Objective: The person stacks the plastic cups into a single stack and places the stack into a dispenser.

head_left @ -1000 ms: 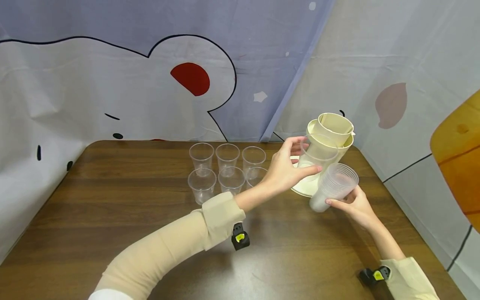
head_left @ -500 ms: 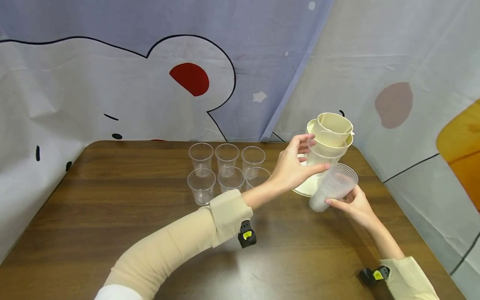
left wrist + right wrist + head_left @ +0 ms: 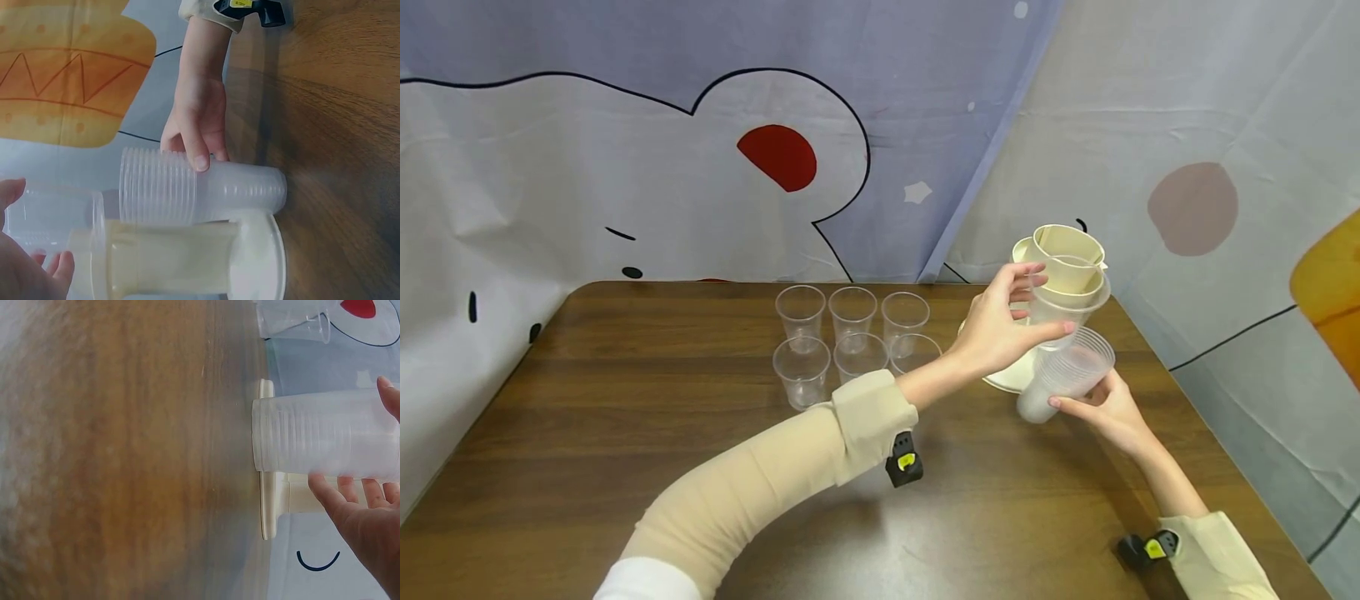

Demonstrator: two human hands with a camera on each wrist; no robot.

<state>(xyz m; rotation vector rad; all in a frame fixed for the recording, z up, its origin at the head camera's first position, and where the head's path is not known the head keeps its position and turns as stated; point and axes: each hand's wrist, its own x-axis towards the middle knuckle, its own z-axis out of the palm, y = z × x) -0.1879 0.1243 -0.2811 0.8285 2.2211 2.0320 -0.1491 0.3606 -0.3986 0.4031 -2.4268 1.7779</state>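
My left hand (image 3: 996,329) holds a single clear plastic cup (image 3: 1078,310) between thumb and fingers. This cup is above the mouth of a tilted stack of clear plastic cups (image 3: 1071,375) and overlaps it in the head view. Lower down, my right hand (image 3: 1108,417) grips that stack, its thumb on the near side and the other fingers mostly hidden behind. In the left wrist view a gap shows between the single cup (image 3: 56,219) and the stack's rims (image 3: 156,187).
A cream tubular holder (image 3: 1067,242) on a round base (image 3: 1011,375) stands right behind both hands. Several clear cups (image 3: 805,375) stand upright in two rows on the wooden table (image 3: 625,433), left of the holder. A printed curtain (image 3: 625,167) hangs behind the table.
My left hand has moved right with the single cup, bringing it above the stack's mouth. My right hand and the stack have stayed almost still.
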